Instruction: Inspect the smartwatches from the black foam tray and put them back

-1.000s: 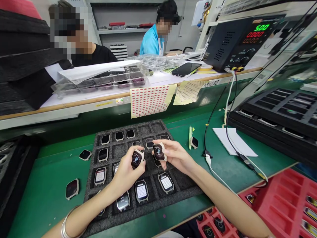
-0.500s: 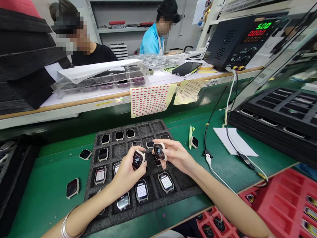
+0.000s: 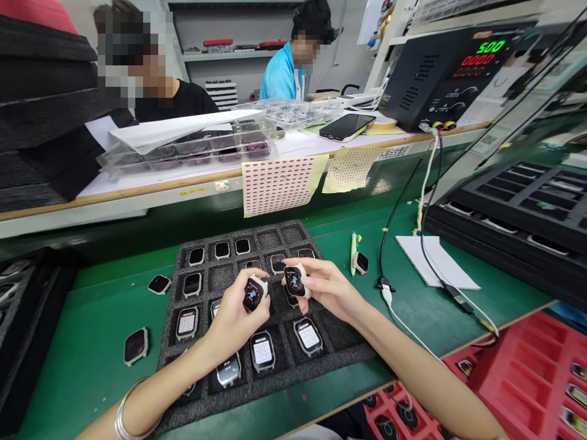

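Note:
My left hand [image 3: 241, 308] grips a smartwatch without a strap [image 3: 253, 294], its dark screen lit with a small blue figure. In my right hand [image 3: 323, 284] is a second smartwatch [image 3: 294, 280], held between thumb and fingers, with a similar blue figure on its screen. Both watches are tilted toward me, above a black foam tray [image 3: 220, 276] whose pockets hold several watch bodies. Some of those, such as the watch near the tray's front [image 3: 262, 351], show white lit screens; others are dark. My hands and forearms hide part of the tray.
Loose watches lie left of the tray, one near the front [image 3: 136, 346], one farther back [image 3: 159, 284]. At right are a green pen [image 3: 353, 253], a watch [image 3: 361, 263], cables [image 3: 387, 293] and white paper [image 3: 435, 261]. A power supply [image 3: 454, 79] stands on the shelf; two people sit beyond.
Both hands hold the same watches in nearly the same place. My left hand's watch has turned very slightly. The whole view has shifted a little.

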Available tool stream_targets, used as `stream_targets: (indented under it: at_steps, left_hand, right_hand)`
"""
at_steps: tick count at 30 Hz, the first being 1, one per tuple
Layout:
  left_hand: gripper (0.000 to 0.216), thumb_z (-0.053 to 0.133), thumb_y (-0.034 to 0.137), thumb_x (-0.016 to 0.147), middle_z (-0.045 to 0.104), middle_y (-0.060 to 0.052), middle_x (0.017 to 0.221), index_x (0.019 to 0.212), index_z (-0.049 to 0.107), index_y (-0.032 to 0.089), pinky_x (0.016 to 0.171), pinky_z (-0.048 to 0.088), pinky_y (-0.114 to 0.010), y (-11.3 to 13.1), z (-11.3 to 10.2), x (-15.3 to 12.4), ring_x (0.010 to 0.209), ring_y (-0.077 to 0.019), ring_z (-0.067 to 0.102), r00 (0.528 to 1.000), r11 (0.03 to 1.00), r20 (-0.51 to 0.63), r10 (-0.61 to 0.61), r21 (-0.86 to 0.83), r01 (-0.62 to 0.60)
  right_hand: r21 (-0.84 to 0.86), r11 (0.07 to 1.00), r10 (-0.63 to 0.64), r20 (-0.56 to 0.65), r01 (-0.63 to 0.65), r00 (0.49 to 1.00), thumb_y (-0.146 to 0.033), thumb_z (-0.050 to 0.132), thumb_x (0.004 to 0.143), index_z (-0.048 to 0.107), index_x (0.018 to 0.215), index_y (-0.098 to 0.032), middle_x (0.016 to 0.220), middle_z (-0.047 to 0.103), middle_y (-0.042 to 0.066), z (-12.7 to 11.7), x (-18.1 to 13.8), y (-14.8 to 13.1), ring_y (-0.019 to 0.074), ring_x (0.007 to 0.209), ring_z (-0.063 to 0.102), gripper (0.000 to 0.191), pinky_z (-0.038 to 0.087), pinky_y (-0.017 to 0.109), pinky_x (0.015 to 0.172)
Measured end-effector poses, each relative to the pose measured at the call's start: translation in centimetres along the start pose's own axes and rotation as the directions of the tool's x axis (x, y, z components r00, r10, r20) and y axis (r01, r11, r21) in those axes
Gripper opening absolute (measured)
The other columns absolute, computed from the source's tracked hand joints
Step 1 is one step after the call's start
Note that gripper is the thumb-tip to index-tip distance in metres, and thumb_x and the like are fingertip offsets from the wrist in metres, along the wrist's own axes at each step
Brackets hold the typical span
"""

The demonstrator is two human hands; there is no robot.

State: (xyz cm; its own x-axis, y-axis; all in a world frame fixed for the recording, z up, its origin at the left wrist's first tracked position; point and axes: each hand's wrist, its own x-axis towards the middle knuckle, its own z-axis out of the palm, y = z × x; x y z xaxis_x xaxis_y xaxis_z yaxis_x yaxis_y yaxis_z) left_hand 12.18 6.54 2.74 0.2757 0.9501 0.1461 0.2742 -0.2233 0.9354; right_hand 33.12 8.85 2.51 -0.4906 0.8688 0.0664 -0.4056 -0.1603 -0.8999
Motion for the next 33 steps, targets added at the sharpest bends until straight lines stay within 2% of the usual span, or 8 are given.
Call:
stream_targets:
  at_steps: [3, 6, 10, 14, 20, 33]
  left_hand:
    - [0.037, 0.056, 0.023, 0.081, 0.057, 0.000, 0.086, 0.117, 0.048, 0.021, 0.058, 0.042, -0.022, -0.4, 0.1, 0.2, 0.068, -0.0134, 0.052, 0.999, 0.996, -0.005, -0.048, -0.070, 0.047]
    - [0.049, 0.063, 0.025, 0.077, 0.057, -0.002, 0.089, 0.123, 0.045, 0.021, 0.056, 0.046, -0.023, -0.5, 0.3, 0.6, 0.070, -0.0143, 0.055, 0.994, 0.971, 0.015, -0.110, -0.213, 0.111]
    - [0.052, 0.064, 0.020, 0.072, 0.060, -0.003, 0.092, 0.121, 0.045, 0.018, 0.062, 0.051, -0.027, -0.3, 0.2, 0.7, 0.075, -0.0161, 0.060, 0.974, 0.873, 0.084, -0.209, -0.433, 0.225]
    - [0.050, 0.062, 0.018, 0.072, 0.065, -0.007, 0.097, 0.120, 0.046, 0.017, 0.070, 0.053, -0.031, -0.1, -0.4, 0.4, 0.086, -0.0198, 0.064, 0.947, 0.780, 0.147, -0.285, -0.538, 0.318]
    - [0.044, 0.060, 0.020, 0.075, 0.068, -0.008, 0.097, 0.118, 0.050, 0.017, 0.073, 0.054, -0.034, -0.2, -1.1, 0.1, 0.089, -0.0225, 0.066, 0.945, 0.782, 0.155, -0.288, -0.531, 0.325]
    - [0.028, 0.054, 0.014, 0.080, 0.064, -0.006, 0.102, 0.107, 0.048, 0.019, 0.073, 0.056, -0.032, -0.5, -0.9, 0.1, 0.091, -0.0214, 0.066, 0.947, 0.793, 0.214, -0.240, -0.520, 0.318]
  right_hand:
    - [0.005, 1.000, 0.019, 0.015, -0.019, 1.000, -0.020, 0.067, 0.079, 0.060, 0.120, -0.014, 0.081, 0.067, 0.006, 0.1, 0.0, -0.1, 0.0145, 0.054, 0.064, 0.041, 0.056, 0.028, 0.050]
    - [0.011, 0.997, 0.078, 0.031, -0.078, 0.997, -0.021, 0.062, 0.084, 0.053, 0.126, -0.014, 0.088, 0.067, 0.009, 0.3, 0.0, -0.2, 0.0152, 0.057, 0.065, 0.044, 0.056, 0.027, 0.051]
    - [0.001, 0.993, 0.122, 0.027, -0.122, 0.992, -0.023, 0.058, 0.086, 0.053, 0.122, -0.013, 0.095, 0.066, 0.011, 0.5, 0.1, -0.1, 0.0154, 0.062, 0.065, 0.037, 0.052, 0.022, 0.045]
    - [-0.050, 0.993, 0.108, -0.019, -0.109, 0.994, -0.022, 0.059, 0.085, 0.053, 0.117, -0.016, 0.097, 0.065, 0.010, 0.7, 0.1, 0.1, 0.0141, 0.061, 0.064, 0.034, 0.050, 0.020, 0.042]
    - [-0.168, 0.980, 0.096, -0.087, -0.109, 0.992, -0.024, 0.059, 0.084, 0.048, 0.129, -0.015, 0.095, 0.068, 0.012, 1.0, -0.2, 0.4, 0.0154, 0.058, 0.066, 0.047, 0.050, 0.020, 0.041]
    - [-0.288, 0.955, 0.048, -0.103, -0.076, 0.994, -0.026, 0.063, 0.083, 0.053, 0.124, -0.013, 0.095, 0.069, 0.011, 1.4, -0.4, 0.4, 0.0126, 0.055, 0.065, 0.044, 0.048, 0.018, 0.042]
